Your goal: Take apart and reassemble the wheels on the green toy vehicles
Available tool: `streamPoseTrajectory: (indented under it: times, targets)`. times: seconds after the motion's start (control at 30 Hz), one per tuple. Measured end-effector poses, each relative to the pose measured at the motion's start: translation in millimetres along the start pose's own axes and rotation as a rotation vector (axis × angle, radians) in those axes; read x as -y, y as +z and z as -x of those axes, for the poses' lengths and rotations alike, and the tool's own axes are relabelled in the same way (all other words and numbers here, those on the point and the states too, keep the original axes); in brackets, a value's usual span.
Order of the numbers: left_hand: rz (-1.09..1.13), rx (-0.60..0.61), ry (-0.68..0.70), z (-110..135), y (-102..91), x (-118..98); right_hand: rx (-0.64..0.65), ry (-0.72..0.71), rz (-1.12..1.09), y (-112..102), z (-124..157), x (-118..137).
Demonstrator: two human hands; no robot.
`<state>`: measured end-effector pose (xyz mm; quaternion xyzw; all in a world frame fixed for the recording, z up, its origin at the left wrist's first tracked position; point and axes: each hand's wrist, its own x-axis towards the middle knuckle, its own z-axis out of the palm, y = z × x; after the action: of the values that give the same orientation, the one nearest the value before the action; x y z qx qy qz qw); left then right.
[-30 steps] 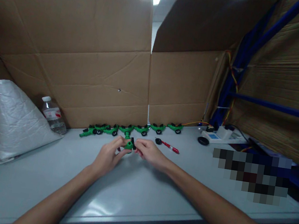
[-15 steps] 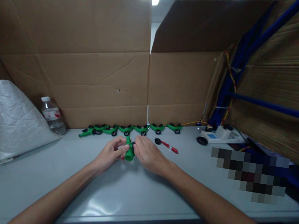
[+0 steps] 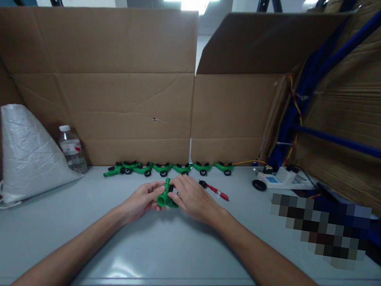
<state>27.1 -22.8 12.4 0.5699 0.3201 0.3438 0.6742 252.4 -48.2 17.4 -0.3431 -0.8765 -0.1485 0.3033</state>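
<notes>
A small green plastic toy (image 3: 163, 199) with a round open end facing me is held just above the table, between my hands. My left hand (image 3: 143, 198) is closed on its left side, with the thumb along the green body. My right hand (image 3: 192, 198) curves over its right side, thumb and fingers touching it. The right fingers hide part of the toy and a dark part on it. Behind my hands stand several similar green toys with black wheels (image 3: 162, 169), in a row along the cardboard.
A red screwdriver-like tool (image 3: 219, 192) lies right of my hands, by a black wheel (image 3: 202, 183). At left are a white bag (image 3: 34, 167) and a water bottle (image 3: 72, 151). A power strip (image 3: 283, 179) lies at right. Cardboard panels (image 3: 130, 91) wall the table (image 3: 144, 260).
The green toy has turned in my hands, and its open end now faces more towards me and left. My right hand's fingers have shifted on it. The view has tilted slightly.
</notes>
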Motion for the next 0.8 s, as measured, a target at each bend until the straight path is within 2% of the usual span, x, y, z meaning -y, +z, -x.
streamPoseTrajectory:
  times: [0.17,0.33,0.57,0.8]
  targets:
    - [0.007,0.015,-0.035,2.7,-3.5,-1.1,0.013,-0.072,0.058,-1.7,0.0,-3.6]
    - [-0.022,0.033,0.011,3.9,1.5,2.1,-0.023,-0.091,0.103,4.1,0.0,-5.7]
    - [-0.141,-0.108,0.286,3.1,13.7,0.3,-0.128,0.159,-0.126,12.5,-2.6,1.2]
    - [-0.225,-0.129,0.416,1.8,13.0,-1.7,-0.204,0.317,-0.455,11.4,-4.1,10.6]
